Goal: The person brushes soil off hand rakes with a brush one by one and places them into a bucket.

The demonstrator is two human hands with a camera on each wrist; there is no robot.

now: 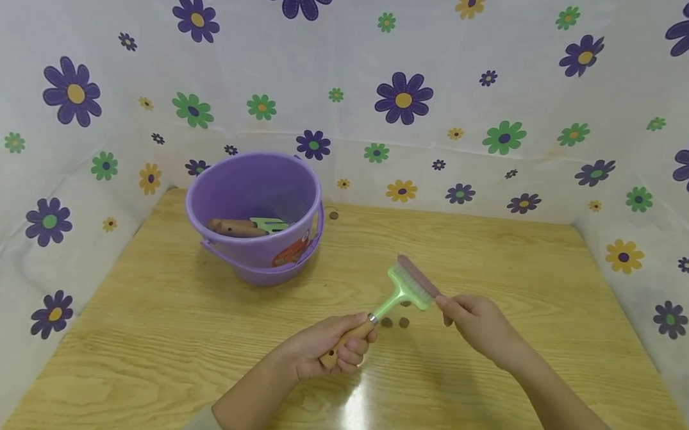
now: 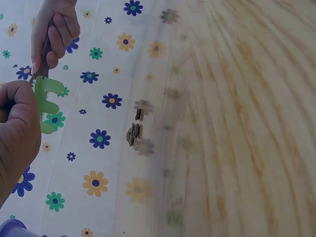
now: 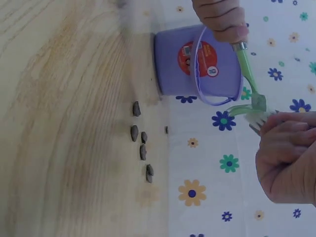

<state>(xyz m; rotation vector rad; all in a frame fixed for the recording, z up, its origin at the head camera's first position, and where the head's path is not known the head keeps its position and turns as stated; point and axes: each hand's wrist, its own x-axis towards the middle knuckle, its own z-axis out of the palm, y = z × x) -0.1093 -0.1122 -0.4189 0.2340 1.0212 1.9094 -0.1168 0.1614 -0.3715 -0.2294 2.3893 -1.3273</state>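
Observation:
My left hand [image 1: 322, 347] grips the wooden handle [image 1: 344, 346] of a small garden rake with a light green head [image 1: 398, 288]. Its curved tines show in the left wrist view. Between the thumb and fingers of my right hand [image 1: 481, 327] is one end of a brown-backed brush [image 1: 419, 277]. The pale bristles of the brush lie against the rake head, and both tools are held above the table. In the right wrist view, my right fingers [image 3: 281, 143] hide much of the brush.
A purple bucket [image 1: 250, 254] stands at the back left, its handle hanging down. Inside lie a wooden-handled tool [image 1: 237, 228] and a green tool head [image 1: 270, 224]. Several small dark stones [image 3: 143, 152] lie on the wooden table [image 1: 161, 309]. Flowered cloth [image 1: 351, 68] encloses the back and sides.

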